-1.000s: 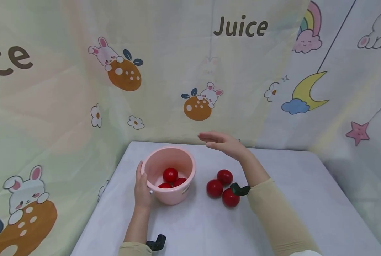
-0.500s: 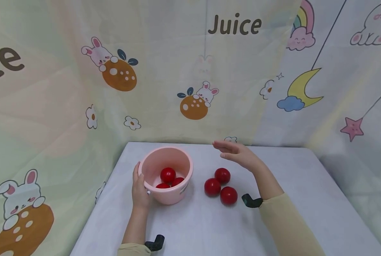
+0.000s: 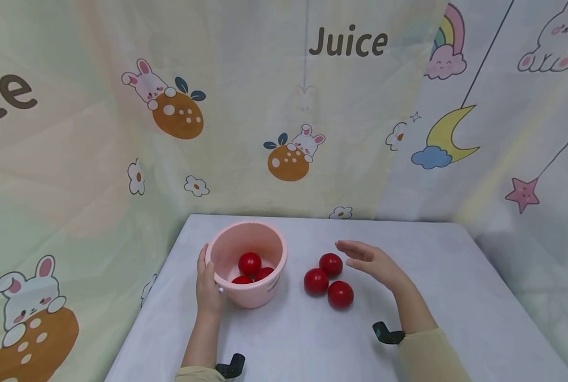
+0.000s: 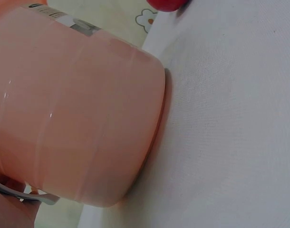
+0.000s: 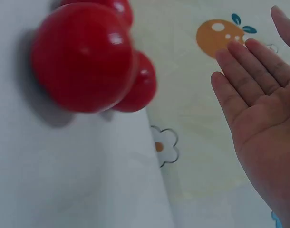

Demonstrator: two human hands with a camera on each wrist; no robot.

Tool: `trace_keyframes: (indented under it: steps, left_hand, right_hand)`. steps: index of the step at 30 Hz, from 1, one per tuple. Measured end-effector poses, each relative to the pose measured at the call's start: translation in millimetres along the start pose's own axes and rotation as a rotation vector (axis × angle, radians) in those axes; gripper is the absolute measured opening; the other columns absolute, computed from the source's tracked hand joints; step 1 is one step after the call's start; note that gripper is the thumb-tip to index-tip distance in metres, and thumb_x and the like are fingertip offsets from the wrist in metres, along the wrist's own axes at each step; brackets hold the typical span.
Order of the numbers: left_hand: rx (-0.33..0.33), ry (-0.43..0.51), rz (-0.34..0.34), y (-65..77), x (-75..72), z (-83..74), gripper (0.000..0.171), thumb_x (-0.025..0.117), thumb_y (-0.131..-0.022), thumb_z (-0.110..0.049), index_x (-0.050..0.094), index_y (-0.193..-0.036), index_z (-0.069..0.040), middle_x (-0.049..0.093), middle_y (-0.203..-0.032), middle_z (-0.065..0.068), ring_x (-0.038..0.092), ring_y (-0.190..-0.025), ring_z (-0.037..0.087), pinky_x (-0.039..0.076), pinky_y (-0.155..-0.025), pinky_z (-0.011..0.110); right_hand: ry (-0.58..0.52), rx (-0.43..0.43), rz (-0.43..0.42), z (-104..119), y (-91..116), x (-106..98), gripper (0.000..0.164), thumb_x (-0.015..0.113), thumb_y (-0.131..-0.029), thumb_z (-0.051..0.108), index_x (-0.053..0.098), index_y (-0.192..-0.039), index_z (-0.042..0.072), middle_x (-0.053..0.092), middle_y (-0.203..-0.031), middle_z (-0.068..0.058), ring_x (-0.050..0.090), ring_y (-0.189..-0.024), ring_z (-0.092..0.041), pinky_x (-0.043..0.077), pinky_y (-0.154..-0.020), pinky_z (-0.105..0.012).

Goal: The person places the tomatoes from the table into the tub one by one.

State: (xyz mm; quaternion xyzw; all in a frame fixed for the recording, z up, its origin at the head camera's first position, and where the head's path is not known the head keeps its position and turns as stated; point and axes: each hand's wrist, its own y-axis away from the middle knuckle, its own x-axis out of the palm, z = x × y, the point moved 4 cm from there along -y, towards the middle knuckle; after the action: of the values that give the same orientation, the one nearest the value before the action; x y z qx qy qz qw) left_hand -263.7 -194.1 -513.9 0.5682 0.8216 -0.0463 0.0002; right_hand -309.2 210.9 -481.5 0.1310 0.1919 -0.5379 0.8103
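Observation:
A pink bucket (image 3: 250, 300) stands at the left of the table, its mouth leaning towards the camera. Three glossy red balls (image 3: 250, 263) lie inside. My left hand (image 3: 209, 289) holds the bucket's left side near the rim; in the left wrist view, part of that hand (image 4: 12, 209) shows by the grey handle (image 4: 28, 195). Right of the bucket, three more red balls (image 3: 316, 281) sit close together on the table. My right hand (image 3: 376, 265) hovers just right of them, fingers straight and thumb apart. Its bare palm (image 5: 268, 123) faces the right wrist camera.
A white cloth covers the table (image 3: 284, 345). Behind it and along the sides hangs a printed curtain (image 3: 245, 63) with rabbits, oranges and a moon. Black camera mounts (image 3: 387, 333) are strapped to both wrists.
My right hand has moved from beside the bucket's far right to the right and down, coming lower near the loose red balls. My left hand and the bucket have stayed in place.

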Motion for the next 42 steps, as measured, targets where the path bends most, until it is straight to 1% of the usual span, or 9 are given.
trace_keyframes:
  steps: [3, 8, 13, 17, 21, 25, 32, 38, 42]
  left_hand:
    - [-0.002, -0.003, 0.003, 0.3, -0.4, 0.6, 0.053, 0.045, -0.101, -0.043, 0.024, -0.149, -0.052, 0.032, -0.157, -0.017, 0.031, -0.146, 0.017, 0.044, -0.107, 0.056]
    - [-0.002, -0.006, 0.014, 1.1, -0.6, 3.2, 0.054, 0.044, -0.102, -0.040, 0.023, -0.150, -0.051, 0.031, -0.158, -0.016, 0.031, -0.146, 0.018, 0.044, -0.107, 0.056]
    - [0.001, -0.012, 0.009, 2.1, -0.8, 5.1, 0.053, 0.044, -0.102, -0.040, 0.024, -0.150, -0.051, 0.032, -0.157, -0.016, 0.032, -0.146, 0.019, 0.045, -0.106, 0.056]
    - [-0.006, -0.010, 0.013, 1.9, -0.4, 5.9, 0.051, 0.042, -0.103, -0.039, 0.025, -0.149, -0.052, 0.033, -0.157, -0.016, 0.032, -0.145, 0.019, 0.044, -0.107, 0.056]
    - [-0.004, -0.008, 0.021, 2.0, -0.4, 4.5, 0.049, 0.038, -0.104, -0.037, 0.026, -0.149, -0.051, 0.032, -0.157, -0.016, 0.031, -0.146, 0.019, 0.042, -0.108, 0.058]
    - [0.003, -0.012, 0.020, 1.1, -1.0, 2.5, 0.049, 0.039, -0.104, -0.038, 0.025, -0.149, -0.052, 0.032, -0.157, -0.017, 0.030, -0.146, 0.018, 0.042, -0.109, 0.057]
    - [0.002, 0.004, 0.015, 0.5, -3.0, 3.0, 0.049, 0.039, -0.104, -0.037, 0.025, -0.149, -0.051, 0.031, -0.157, -0.019, 0.030, -0.146, 0.017, 0.041, -0.110, 0.057]
    - [0.002, 0.011, 0.002, -0.9, -2.7, 4.4, 0.049, 0.039, -0.104, -0.037, 0.026, -0.148, -0.052, 0.033, -0.155, -0.020, 0.032, -0.145, 0.015, 0.042, -0.109, 0.057]
    - [-0.001, 0.017, 0.008, -1.5, -1.7, 3.1, 0.049, 0.040, -0.103, -0.037, 0.026, -0.148, -0.054, 0.033, -0.155, -0.021, 0.031, -0.145, 0.015, 0.042, -0.109, 0.058]
  right_hand:
    - [-0.007, 0.046, -0.022, -22.0, 10.0, 9.1, 0.057, 0.070, -0.089, 0.041, 0.050, -0.142, 0.034, 0.051, -0.148, 0.003, 0.044, -0.142, -0.026, 0.049, -0.105, -0.047]
    - [-0.031, 0.096, -0.040, -57.1, 21.9, 23.0, 0.059, 0.074, -0.087, 0.034, 0.052, -0.141, 0.032, 0.051, -0.148, -0.001, 0.042, -0.142, -0.032, 0.051, -0.103, -0.048]
    - [-0.063, 0.156, -0.057, -76.3, 28.4, 32.6, 0.062, 0.078, -0.082, 0.037, 0.054, -0.139, 0.033, 0.052, -0.147, 0.003, 0.042, -0.143, -0.028, 0.050, -0.104, -0.046]
    - [-0.051, 0.197, -0.065, -81.7, 32.1, 37.1, 0.062, 0.078, -0.081, 0.040, 0.055, -0.139, 0.033, 0.053, -0.147, 0.004, 0.042, -0.143, -0.027, 0.046, -0.108, -0.048]
    - [-0.047, 0.199, -0.058, -83.2, 33.5, 39.6, 0.062, 0.077, -0.083, 0.038, 0.054, -0.140, 0.029, 0.053, -0.147, 0.000, 0.042, -0.142, -0.030, 0.045, -0.109, -0.050]
    - [-0.066, 0.201, -0.050, -86.1, 32.3, 40.3, 0.063, 0.077, -0.082, 0.038, 0.054, -0.140, 0.028, 0.053, -0.147, -0.001, 0.043, -0.141, -0.030, 0.047, -0.107, -0.050]
    - [-0.040, 0.226, -0.037, -91.9, 28.3, 42.0, 0.068, 0.081, -0.076, 0.042, 0.056, -0.139, 0.031, 0.052, -0.147, 0.000, 0.042, -0.142, -0.032, 0.048, -0.105, -0.053]
    - [0.006, 0.218, -0.036, -92.9, 25.9, 42.7, 0.069, 0.083, -0.074, 0.042, 0.057, -0.137, 0.032, 0.053, -0.146, 0.001, 0.039, -0.143, -0.032, 0.045, -0.107, -0.054]
    - [0.009, 0.216, -0.035, -90.6, 27.2, 42.2, 0.069, 0.084, -0.073, 0.041, 0.058, -0.137, 0.031, 0.053, -0.146, 0.000, 0.037, -0.144, -0.033, 0.044, -0.108, -0.056]
